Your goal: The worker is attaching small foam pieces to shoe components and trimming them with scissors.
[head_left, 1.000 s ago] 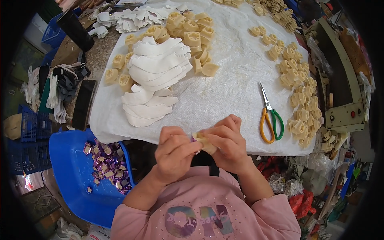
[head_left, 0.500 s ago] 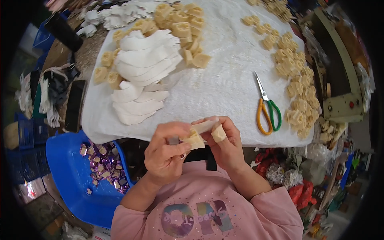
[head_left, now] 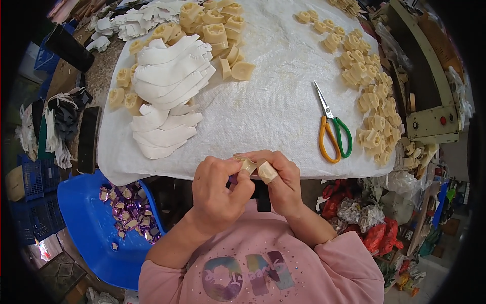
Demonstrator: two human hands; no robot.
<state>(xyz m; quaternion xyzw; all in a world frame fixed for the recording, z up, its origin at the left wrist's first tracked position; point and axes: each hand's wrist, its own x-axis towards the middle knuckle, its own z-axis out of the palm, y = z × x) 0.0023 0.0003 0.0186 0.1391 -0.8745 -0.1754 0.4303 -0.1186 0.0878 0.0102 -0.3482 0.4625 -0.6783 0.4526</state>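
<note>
Just off the table's near edge, my left hand (head_left: 218, 185) pinches a small cream moulded piece (head_left: 247, 166) with a curved edge. My right hand (head_left: 284, 183) grips its other side, the thumb wrapped in a beige cover (head_left: 267, 173). A bit of purple shows between the hands, too hidden to name. Ahead on the left lies a fanned stack of white curved strips (head_left: 169, 76), with larger cream moulded pieces (head_left: 215, 33) behind it. Scissors (head_left: 329, 114) with one orange and one green handle lie to the right.
White woven sheeting (head_left: 268, 111) covers the table. Small cream pieces (head_left: 362, 71) line its right side. A blue tub (head_left: 86, 223) at the lower left holds purple gems (head_left: 129, 213). A dark phone (head_left: 89, 137) and a black cylinder (head_left: 68, 46) are at far left.
The white strip that stretched between my hands no longer shows there. My left fingers have moved in closer to my right hand, around the cream piece. The view has shifted slightly.
</note>
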